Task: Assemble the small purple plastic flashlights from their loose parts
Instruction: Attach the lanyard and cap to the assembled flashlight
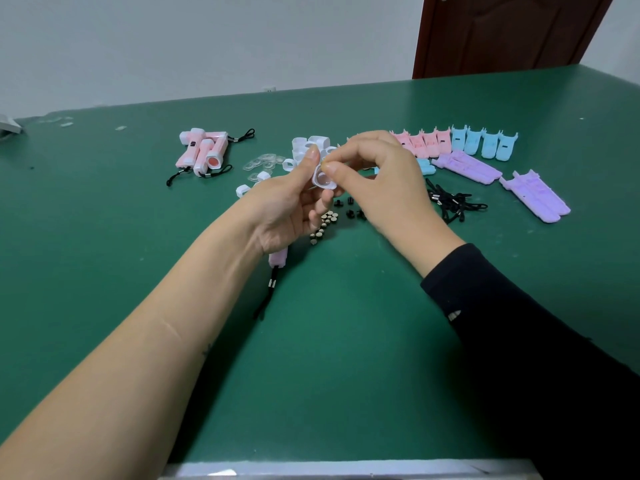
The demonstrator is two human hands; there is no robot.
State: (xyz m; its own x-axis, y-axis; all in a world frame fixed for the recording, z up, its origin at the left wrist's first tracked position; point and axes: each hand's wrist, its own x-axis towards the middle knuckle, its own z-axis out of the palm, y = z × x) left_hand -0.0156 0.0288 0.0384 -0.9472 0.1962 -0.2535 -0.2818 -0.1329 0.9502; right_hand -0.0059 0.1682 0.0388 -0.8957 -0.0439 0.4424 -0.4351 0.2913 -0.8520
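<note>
Green table cover (346, 341). Far left: pink-and-white plastic flashlights (204, 152). Far right: pink plastic shell halves (424, 142), blue plastic shell halves (485, 142), purple plastic shell halves (465, 166), black cord lanyards (453, 202).

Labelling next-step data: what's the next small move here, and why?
Probably press the small piece pinched by the right hand into the white head of the flashlight that the left hand grips; the piece is at the head's rim.

From where I stand, the person's right arm is covered by a plain black long fabric sleeve (519, 341) that ends at the wrist, with a small white mark (454, 315) a little above the cuff. The left forearm (156, 341) is uncovered. The left hand (284, 209) and right hand (377, 181) are both bare.
</note>
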